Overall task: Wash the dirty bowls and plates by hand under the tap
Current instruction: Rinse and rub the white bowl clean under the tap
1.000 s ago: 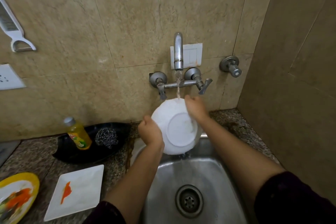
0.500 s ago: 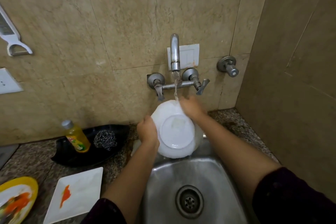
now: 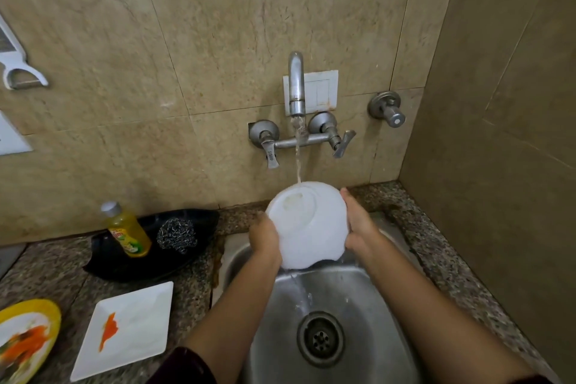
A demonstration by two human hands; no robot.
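While water from the tap (image 3: 296,84) runs onto it, one white bowl (image 3: 307,224) is held tilted above the sink (image 3: 374,305), underside toward the camera. The left hand (image 3: 265,235) grips its left edge and the right hand (image 3: 358,227) cups its right edge, fingers of both curled round the bowl. Outstanding, on the counter (image 3: 193,290) left of the sink: square white plate (image 3: 134,330), orange smear; yellow-rimmed plate (image 3: 18,340), food remains. Progress judged early; no finished item in view.

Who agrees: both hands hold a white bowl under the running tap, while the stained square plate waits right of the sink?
One slip: the head view shows the stained square plate left of the sink, not right. The rest holds.
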